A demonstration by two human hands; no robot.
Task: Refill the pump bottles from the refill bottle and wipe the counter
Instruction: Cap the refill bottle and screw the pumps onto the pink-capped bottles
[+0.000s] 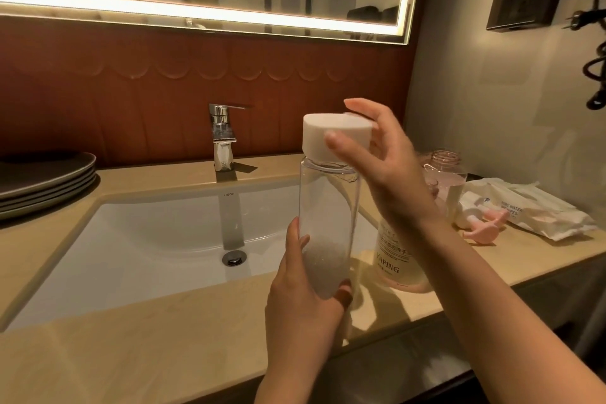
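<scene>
A tall clear refill bottle (328, 207) with a little whitish liquid at its bottom is held upright over the sink's right edge. My left hand (305, 298) grips its lower part. My right hand (380, 157) curls around its white cap (334, 138), thumb on the front, fingers behind. Behind my right arm stands a clear pump bottle (398, 259) with printed text, its top hidden. Further back sits a pink-tinted bottle (447, 174) with its neck open. A pink pump head (485, 226) lies on the counter.
A white sink (147, 239) with a chrome faucet (223, 141) is set in the beige counter (131, 354). Stacked grey plates (46, 180) sit at far left. A pack of wipes (531, 210) lies at right. A hair dryer cord (596, 52) hangs on the right wall.
</scene>
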